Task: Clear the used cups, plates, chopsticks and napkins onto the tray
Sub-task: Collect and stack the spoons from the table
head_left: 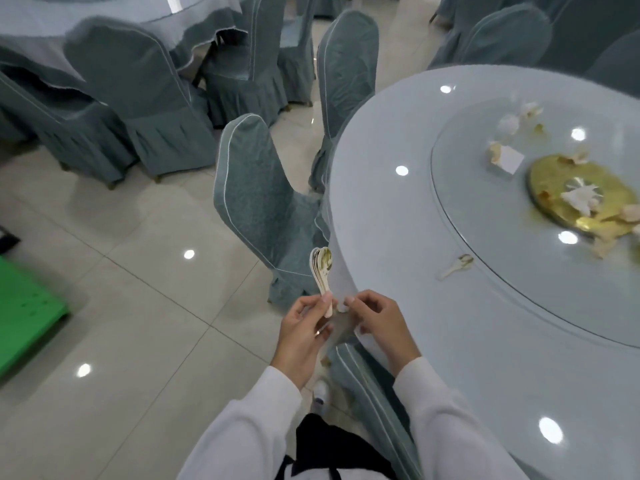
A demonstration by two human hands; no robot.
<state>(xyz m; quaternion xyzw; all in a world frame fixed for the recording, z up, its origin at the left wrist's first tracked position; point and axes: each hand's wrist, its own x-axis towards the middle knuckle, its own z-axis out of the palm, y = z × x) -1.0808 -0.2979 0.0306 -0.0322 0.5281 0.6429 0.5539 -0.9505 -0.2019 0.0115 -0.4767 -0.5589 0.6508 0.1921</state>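
Note:
My left hand (304,336) grips a stack of white soup spoons (322,271) by their handles, bowls pointing up, just off the round table's edge (363,209). My right hand (375,323) pinches the lower end of the stack with curled fingers. One more white spoon (455,267) lies on the rim of the glass turntable (485,216). Crumpled napkins (337,199) sit on a gold plate (575,197) at the turntable's middle, and more napkins (509,124) lie farther back. No tray is in view.
Covered chairs (256,209) stand pushed against the table on my left, another (374,386) right below my hands. A second table (104,26) with chairs is at the back left. A green object (24,313) sits on the tiled floor at left.

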